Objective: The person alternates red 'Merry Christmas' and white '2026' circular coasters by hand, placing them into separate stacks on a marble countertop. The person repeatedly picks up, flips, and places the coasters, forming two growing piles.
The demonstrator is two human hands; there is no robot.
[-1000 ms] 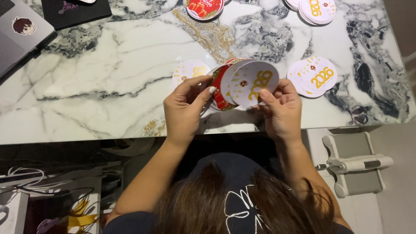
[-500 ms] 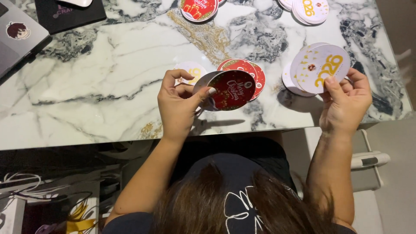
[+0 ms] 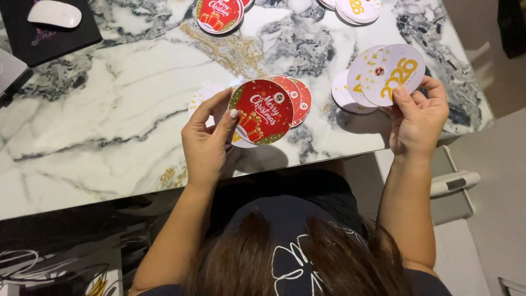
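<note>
Right hand [image 3: 419, 118] lifted white disc [image 3: 395, 74] outward

Bright, even overhead light, soft shadows beneath hands, sharp focus

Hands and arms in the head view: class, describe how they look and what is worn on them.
Both forearms are bare, with no sleeves reaching them, no gloves, and no watch or bracelet visible. The left hand has a pale-painted thumbnail; the right hand shows no rings that can be made out. A dark top with a white line design covers the shoulders.
</note>
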